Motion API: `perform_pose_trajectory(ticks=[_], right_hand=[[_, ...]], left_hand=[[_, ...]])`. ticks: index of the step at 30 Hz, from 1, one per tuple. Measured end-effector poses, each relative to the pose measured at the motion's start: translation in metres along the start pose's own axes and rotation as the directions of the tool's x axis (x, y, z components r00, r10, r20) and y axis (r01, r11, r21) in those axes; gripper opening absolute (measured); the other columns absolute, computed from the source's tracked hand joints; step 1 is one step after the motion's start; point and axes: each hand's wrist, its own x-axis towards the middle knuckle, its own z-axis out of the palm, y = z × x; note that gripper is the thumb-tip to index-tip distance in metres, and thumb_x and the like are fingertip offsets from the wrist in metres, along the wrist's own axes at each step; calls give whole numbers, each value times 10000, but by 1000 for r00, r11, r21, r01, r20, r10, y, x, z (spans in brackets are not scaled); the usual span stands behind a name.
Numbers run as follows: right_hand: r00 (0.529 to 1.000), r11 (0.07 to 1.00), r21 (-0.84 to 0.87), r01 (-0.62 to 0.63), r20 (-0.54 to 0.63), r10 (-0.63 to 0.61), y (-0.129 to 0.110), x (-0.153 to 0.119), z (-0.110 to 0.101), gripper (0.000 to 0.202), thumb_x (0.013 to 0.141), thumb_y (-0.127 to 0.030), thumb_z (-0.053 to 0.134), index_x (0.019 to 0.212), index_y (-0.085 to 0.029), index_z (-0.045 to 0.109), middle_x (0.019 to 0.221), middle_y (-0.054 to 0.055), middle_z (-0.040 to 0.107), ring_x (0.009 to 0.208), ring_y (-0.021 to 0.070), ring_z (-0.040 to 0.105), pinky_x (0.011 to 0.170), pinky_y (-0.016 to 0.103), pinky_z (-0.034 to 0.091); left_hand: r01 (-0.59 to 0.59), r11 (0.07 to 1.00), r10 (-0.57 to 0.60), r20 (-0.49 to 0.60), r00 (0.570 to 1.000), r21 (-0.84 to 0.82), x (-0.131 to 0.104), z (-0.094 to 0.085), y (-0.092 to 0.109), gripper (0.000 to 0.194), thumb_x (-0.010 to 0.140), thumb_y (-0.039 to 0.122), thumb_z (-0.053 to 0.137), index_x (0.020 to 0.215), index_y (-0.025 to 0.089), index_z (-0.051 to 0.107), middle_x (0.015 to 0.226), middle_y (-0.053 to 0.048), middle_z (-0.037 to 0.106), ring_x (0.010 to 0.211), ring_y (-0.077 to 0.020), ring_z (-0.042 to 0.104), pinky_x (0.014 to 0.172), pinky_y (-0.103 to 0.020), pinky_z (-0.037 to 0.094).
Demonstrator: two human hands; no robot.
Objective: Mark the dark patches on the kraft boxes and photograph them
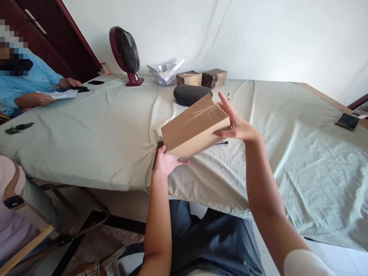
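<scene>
A brown cardboard box [195, 126] is held tilted above the cloth-covered table, its right end higher than its left. Clear tape shows across its upper right part. My left hand [167, 163] supports the lower left corner, thumb against the side and fingers underneath. At the right end, my right hand [237, 124] grips the box between thumb and fingers, with the index finger pointing up. Just behind the box lies a black zip case [192, 95]. A black pen [222, 143] shows partly beneath the box's right end, and a dark flat object [156, 155] sits by my left hand.
Two small cardboard boxes [214, 78], a plastic basket [166, 74] and a dark red fan [126, 53] stand at the back. A phone [347, 121] lies far right. At the left, a person in a blue shirt [43, 73] holds papers [64, 94]. A chair [28, 207] stands at lower left.
</scene>
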Motion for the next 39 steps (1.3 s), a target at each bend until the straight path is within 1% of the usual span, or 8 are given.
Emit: perform_pose_trajectory(ticks=[4,7,8,12,20,29,33,39], right_hand=[[999,997,-70,-9,-53,5,1,2,-7,1395,632,-732,900,1741,-380,132,1692,84,420,1603,463,321,1324,663,230],[998,992,-122,43,-47,-49,-14,2,-6,1362,631,-696,919,1736,-367,194,1652,92,477,1556,464,364,1320,675,213],[997,988,-140,64,-32,-69,-22,2,-5,1350,635,-678,925,1734,-366,206,1648,91,484,1542,460,372,1318,677,215],[987,974,-163,155,61,-147,-58,-1,2,1337,647,-616,936,1735,-366,200,1664,76,476,1511,446,387,1312,684,233],[1000,982,-190,-9,-16,6,-62,-21,-14,1329,725,-609,911,1749,-352,103,1841,14,91,1688,479,-44,1349,709,20],[995,886,462,-34,95,-12,-12,-1,6,1357,746,-788,782,1745,-328,-14,1708,124,431,1595,429,392,1258,664,391],[997,929,363,-76,26,71,-14,7,13,1261,796,-805,714,1745,-361,12,1724,99,403,1553,420,441,1240,646,434],[975,991,69,-113,-182,124,-25,9,24,1331,795,-737,762,1742,-323,-77,1760,140,325,1451,437,520,1172,653,493]], left_hand=[[-274,932,309,-126,943,235,0,7,3,1005,762,946,555,1528,298,497,1698,-189,430,1534,-464,447,1137,-676,463],[-627,467,820,-41,571,624,-15,11,19,1164,686,981,612,1633,365,332,1823,-102,166,1672,-389,227,1291,-555,335],[-607,306,830,106,547,733,-23,14,26,1195,675,963,655,1646,353,318,1821,-112,171,1682,-403,190,1319,-579,273],[-371,-102,531,366,764,923,-54,32,45,1255,708,655,894,1709,341,206,1773,-160,285,1668,-457,188,1333,-687,125],[-476,280,533,277,799,834,-39,24,32,1202,678,593,910,1673,284,309,1595,-176,482,1512,-439,465,1232,-609,426],[-424,669,416,165,894,611,-25,10,2,836,789,675,753,1496,257,595,1453,-130,686,1391,-413,624,1179,-567,519],[-407,625,493,67,868,666,-17,20,-2,867,875,739,633,1601,292,476,1582,-128,595,1468,-382,572,1238,-563,464],[-324,175,700,114,705,929,-27,71,-6,1269,767,620,875,1726,358,86,1837,-140,61,1695,-437,108,1343,-671,194]])
